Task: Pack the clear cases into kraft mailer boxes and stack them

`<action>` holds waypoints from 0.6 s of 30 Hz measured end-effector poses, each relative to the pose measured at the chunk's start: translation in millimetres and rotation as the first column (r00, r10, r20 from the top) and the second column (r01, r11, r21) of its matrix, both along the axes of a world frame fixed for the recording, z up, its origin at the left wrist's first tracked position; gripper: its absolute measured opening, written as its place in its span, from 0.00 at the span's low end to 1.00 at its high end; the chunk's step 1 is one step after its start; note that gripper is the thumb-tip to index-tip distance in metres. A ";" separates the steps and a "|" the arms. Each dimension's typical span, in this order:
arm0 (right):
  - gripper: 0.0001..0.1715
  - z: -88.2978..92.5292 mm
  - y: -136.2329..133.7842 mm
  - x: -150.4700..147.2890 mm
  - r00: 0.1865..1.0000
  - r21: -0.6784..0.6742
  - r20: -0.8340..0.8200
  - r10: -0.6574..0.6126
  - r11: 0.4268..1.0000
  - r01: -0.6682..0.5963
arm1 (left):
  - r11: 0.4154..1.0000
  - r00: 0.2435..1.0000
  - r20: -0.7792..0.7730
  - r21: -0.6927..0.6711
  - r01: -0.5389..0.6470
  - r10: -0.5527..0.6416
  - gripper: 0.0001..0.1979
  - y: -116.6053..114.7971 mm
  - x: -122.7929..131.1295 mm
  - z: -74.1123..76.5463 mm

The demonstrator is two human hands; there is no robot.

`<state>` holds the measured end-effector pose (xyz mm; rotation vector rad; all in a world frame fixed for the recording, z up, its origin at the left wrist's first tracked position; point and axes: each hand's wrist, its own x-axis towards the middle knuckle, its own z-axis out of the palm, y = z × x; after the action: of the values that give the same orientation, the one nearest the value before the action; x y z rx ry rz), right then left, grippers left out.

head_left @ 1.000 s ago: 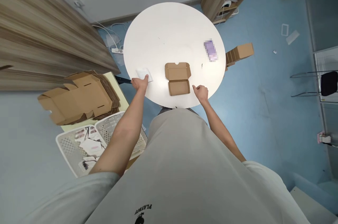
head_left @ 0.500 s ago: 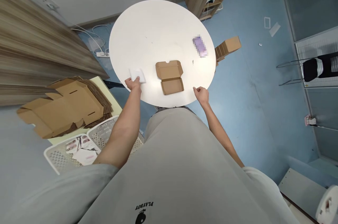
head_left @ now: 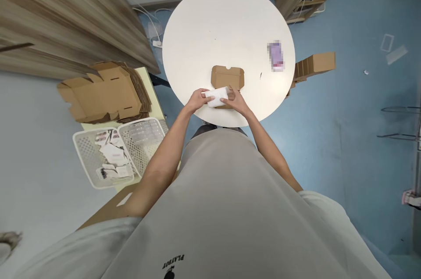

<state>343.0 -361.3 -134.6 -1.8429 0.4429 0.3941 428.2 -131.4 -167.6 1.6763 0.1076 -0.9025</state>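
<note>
A white, soft-looking wrapped packet (head_left: 217,96) is held level between both hands, over the near half of an open brown cardboard box (head_left: 226,78). My left hand (head_left: 198,100) grips the packet's left end, thumb on top. Around its right end close the fingers of my right hand (head_left: 237,101). The box lies on the round white table (head_left: 226,20) with its lid flap folded back, away from me. Packet and hands hide most of the box's tray. What is inside the packet cannot be seen.
A blurred purple item (head_left: 276,55) lies at the table's right. On a side table at left are stacked flat cardboard blanks (head_left: 105,90) and two white baskets (head_left: 98,187) holding cards and clear packs. Folded boxes (head_left: 315,64) stand beyond the table's right edge.
My left hand has carried the white packet rightward from the table's left side to above the box. My right hand has come in from the right and taken its other end. The view has shifted.
</note>
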 end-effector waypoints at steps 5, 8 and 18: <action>0.36 -15.4 1.6 -3.5 0.995 -0.077 -0.033 0.094 0.992 -0.096 | 0.998 1.000 -0.021 0.054 -0.015 0.016 0.27 -17.3 -28.1 -4.2; 0.28 -19.8 -1.3 -9.7 0.992 -0.202 -0.108 0.058 0.976 -0.079 | 0.971 0.998 0.008 0.229 -0.068 0.068 0.26 -31.7 -38.4 -12.5; 0.21 -38.1 -4.5 6.5 0.974 -0.427 -0.228 -0.015 0.900 -0.087 | 0.866 0.980 0.176 0.500 -0.012 -0.088 0.07 -76.0 -30.6 -37.0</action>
<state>349.5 -365.8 -172.7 -2.2538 0.6985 0.5696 397.7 -207.4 -204.7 2.2514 0.1890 -0.7736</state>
